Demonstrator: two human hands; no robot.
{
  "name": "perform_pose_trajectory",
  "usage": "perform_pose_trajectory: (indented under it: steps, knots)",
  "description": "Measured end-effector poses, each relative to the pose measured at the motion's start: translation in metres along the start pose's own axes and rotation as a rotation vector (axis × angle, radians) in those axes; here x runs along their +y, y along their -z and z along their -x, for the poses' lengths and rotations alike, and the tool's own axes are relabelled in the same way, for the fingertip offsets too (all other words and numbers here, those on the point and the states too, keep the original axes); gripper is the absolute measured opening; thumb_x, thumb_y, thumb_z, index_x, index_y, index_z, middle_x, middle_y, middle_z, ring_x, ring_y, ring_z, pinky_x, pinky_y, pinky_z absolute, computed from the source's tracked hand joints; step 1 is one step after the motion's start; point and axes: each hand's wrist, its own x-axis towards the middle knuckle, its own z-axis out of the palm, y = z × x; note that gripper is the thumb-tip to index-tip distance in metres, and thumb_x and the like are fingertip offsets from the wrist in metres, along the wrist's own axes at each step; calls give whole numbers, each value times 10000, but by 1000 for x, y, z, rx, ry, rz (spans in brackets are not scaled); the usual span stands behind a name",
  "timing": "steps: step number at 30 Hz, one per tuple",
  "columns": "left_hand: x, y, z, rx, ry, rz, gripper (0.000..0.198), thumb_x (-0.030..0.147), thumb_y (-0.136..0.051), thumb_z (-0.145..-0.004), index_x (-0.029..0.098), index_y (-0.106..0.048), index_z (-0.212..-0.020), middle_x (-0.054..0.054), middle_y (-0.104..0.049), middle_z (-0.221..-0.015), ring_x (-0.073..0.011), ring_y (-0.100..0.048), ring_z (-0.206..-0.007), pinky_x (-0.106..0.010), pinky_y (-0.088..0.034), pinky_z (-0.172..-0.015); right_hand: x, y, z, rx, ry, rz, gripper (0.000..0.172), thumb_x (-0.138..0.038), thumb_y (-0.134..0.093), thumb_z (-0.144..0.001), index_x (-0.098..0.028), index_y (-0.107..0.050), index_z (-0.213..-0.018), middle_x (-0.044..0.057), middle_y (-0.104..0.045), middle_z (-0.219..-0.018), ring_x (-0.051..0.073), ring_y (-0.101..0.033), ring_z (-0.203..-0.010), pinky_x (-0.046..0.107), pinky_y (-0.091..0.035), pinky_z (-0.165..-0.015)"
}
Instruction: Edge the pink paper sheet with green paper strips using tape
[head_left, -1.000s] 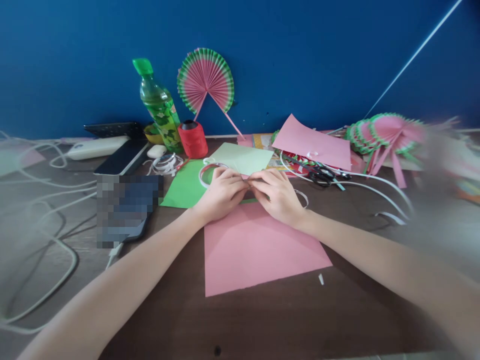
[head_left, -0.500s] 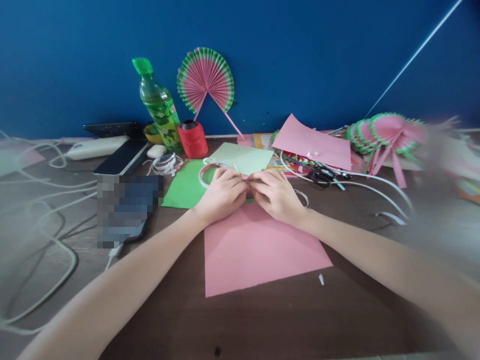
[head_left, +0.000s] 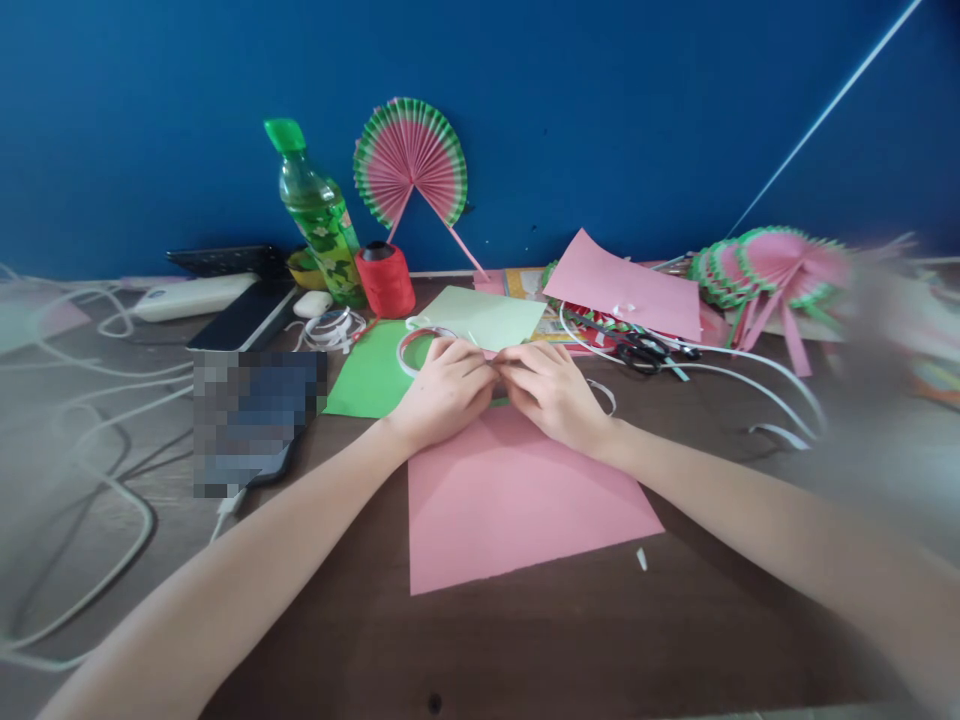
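Note:
My left hand [head_left: 444,388] and my right hand [head_left: 553,390] meet fingertip to fingertip at the far edge of a pink paper sheet [head_left: 517,505] lying on the dark table. Both hands are closed in a pinch; what they pinch is hidden between the fingers. A roll of double-sided tape [head_left: 415,345] lies just beyond my left hand on a green sheet [head_left: 369,376]. A pale green sheet [head_left: 486,316] lies behind the fingers.
At the back stand a green bottle [head_left: 319,218], a red thread spool [head_left: 385,279] and a pink-green paper fan [head_left: 411,163] against the blue wall. Scissors [head_left: 646,351], white strips, another pink sheet [head_left: 628,289] and several fans [head_left: 772,265] lie right. A phone [head_left: 255,415] and cables lie left.

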Motion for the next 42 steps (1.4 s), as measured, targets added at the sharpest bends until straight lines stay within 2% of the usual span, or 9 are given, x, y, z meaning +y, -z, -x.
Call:
perform_pose_trajectory:
  steps: [7,14,27,37,42]
  knots:
    - [-1,0,1,-17,26,48,204,153,-420,-878,157,-593,-770,-49,-684,-840,-186,-539,-883,-356,-373,-819,1,-1,-1,16,-33,-68,207,-177,-446,-892,-163,-649,-930,70,-644,-1021,206,-521,-915,354,-406,-779]
    - [-1,-1,2,-6,11,43,188,152,-437,-876,147,-597,-777,-52,-682,-841,-188,-535,-888,-354,-364,-824,1,-2,-2,25,-29,-39,219,-203,-440,-906,-156,-653,-923,64,-654,-1004,201,-527,-901,346,-398,-770]
    - [0,0,1,-28,20,40,217,163,-429,-878,150,-610,-759,-51,-689,-839,-185,-551,-870,-357,-367,-831,-2,1,-4,50,103,135,217,-137,-438,-887,-113,-652,-915,85,-669,-960,204,-518,-850,334,-390,-718]
    - [-1,-2,1,5,14,44,198,157,-445,-872,144,-608,-759,-48,-683,-827,-181,-545,-866,-350,-373,-818,-3,0,-3,8,40,72,239,-152,-407,-897,-142,-643,-933,85,-655,-1002,216,-518,-886,347,-397,-737]
    - [0,-1,0,-19,33,53,204,166,-435,-877,157,-607,-769,-47,-685,-838,-185,-545,-882,-355,-374,-815,-2,0,-2,-2,15,23,243,-153,-404,-896,-137,-638,-959,90,-646,-1023,219,-518,-907,356,-399,-752]
